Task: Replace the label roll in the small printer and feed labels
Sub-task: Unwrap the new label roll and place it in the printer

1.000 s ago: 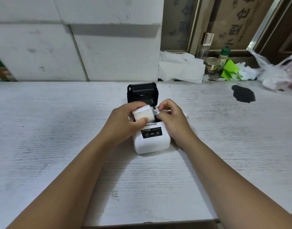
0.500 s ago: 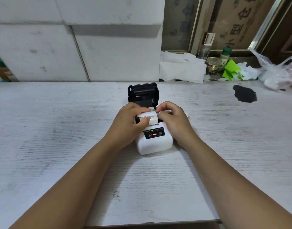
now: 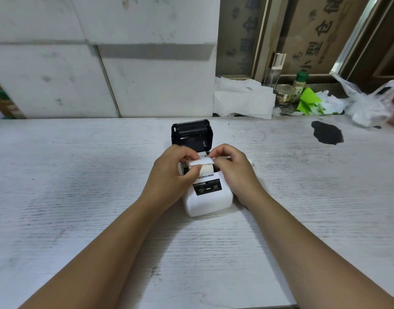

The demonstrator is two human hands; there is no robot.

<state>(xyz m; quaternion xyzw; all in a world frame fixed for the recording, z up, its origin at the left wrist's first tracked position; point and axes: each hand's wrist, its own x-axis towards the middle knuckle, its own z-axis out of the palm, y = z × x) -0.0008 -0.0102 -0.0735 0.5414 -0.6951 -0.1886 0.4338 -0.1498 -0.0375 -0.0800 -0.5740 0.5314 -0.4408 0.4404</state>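
Observation:
A small white printer (image 3: pixel 208 200) stands in the middle of the white table (image 3: pixel 80 186), its black lid (image 3: pixel 192 136) swung open toward the wall. A white label roll (image 3: pixel 203 168) sits in the open bay, with a loose strip of label across its top. My left hand (image 3: pixel 172 175) pinches the roll from the left, thumb on its front. My right hand (image 3: pixel 235 170) grips the roll's right end, fingertips on the strip. The bay itself is mostly hidden by my fingers.
A black stain (image 3: pixel 327 135) marks the table at the far right. Behind the back edge lie crumpled white paper (image 3: pixel 242 101), a glass jar (image 3: pixel 284 94), a green-capped bottle (image 3: pixel 300 82), green paper scraps (image 3: pixel 308 103) and a plastic bag (image 3: pixel 367 105). White wall panels rise behind.
The roll was pressed lower into the bay half a second ago; now it sits higher with the label strip lifted over its top. Both hands stayed on it, and the orange panel light is gone.

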